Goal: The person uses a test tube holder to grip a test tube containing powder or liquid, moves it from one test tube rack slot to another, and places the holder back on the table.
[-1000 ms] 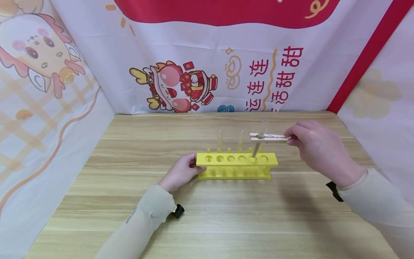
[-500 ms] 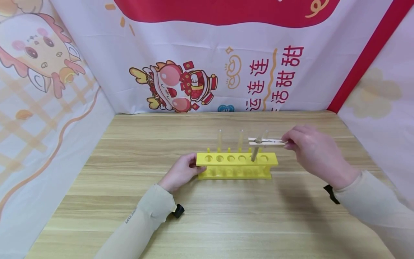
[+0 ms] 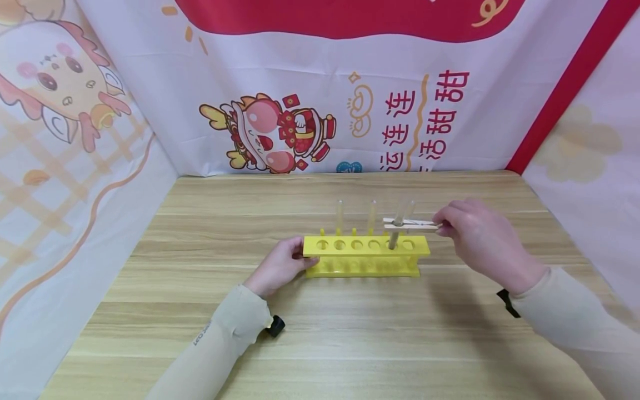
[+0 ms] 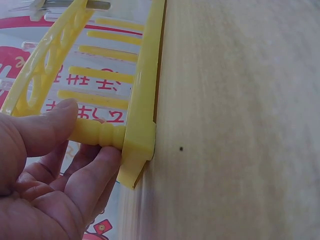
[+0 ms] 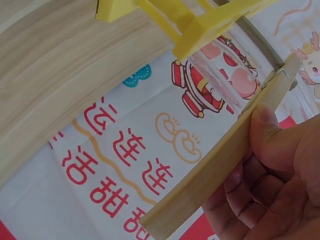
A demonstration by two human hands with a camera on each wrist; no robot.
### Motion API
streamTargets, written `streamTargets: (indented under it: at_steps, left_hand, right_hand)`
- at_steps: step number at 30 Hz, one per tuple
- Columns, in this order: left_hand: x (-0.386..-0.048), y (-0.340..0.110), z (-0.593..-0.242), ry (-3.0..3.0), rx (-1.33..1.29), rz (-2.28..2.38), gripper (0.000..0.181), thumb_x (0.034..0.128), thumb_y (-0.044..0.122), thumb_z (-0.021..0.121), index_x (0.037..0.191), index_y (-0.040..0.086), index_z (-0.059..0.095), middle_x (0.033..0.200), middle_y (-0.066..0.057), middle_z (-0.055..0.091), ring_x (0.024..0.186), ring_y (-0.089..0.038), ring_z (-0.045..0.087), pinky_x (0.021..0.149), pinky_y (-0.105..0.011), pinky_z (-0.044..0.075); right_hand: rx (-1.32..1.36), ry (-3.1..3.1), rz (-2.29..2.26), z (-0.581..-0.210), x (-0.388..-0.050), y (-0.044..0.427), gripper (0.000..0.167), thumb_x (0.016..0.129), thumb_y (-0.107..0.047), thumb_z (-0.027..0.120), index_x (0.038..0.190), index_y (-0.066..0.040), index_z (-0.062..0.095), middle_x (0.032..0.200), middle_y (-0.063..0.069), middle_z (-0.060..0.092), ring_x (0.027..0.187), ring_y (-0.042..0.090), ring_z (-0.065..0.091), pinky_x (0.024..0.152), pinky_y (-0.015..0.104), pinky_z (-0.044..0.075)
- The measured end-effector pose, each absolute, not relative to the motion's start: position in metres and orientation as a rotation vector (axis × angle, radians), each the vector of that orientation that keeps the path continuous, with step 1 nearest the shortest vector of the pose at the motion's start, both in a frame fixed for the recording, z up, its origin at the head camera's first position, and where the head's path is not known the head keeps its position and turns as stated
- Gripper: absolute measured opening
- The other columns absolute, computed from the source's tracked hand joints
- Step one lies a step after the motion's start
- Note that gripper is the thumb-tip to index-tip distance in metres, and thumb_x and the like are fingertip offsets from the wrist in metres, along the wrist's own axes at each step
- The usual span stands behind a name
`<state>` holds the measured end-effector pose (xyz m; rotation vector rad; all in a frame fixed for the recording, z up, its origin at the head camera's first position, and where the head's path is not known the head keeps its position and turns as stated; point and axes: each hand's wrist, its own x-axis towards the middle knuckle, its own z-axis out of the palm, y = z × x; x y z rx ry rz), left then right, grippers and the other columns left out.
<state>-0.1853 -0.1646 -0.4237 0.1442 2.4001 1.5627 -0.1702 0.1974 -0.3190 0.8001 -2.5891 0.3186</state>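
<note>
The test tube (image 3: pixel 394 239) has sunk lower, right hand (image 3: pixel 484 239) pinching its clamp (image 5: pixel 210 170), left hand (image 3: pixel 278 268) gripping the rack (image 3: pixel 365 251).

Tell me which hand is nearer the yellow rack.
Left. The left hand grips one end of the yellow rack; the right hand is apart, off its right end, pinching a wooden clip.

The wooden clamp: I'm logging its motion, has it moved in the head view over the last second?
Yes. The wooden clamp is lower and slightly further left, closer to the top of the yellow rack, which stayed put.
</note>
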Motion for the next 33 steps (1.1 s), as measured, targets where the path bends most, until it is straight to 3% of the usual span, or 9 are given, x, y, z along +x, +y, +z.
streamTargets:
  at_steps: [33]
  left_hand:
    - [-0.186, -0.164, -0.426, 2.415, 0.141, 1.556, 0.026, 0.0902, 0.010, 0.074, 0.115, 0.016, 0.067, 0.111, 0.002, 0.068, 0.101, -0.018, 0.061, 0.085, -0.035, 0.050]
  right_hand:
    - [0.795, -2.640, 0.351, -0.353, -0.172, 0.198, 0.024, 0.073, 0.008, 0.081, 0.090, -0.005, 0.072, 0.086, 0.006, 0.068, 0.079, 0.027, 0.064, 0.066, 0.049, 0.054]
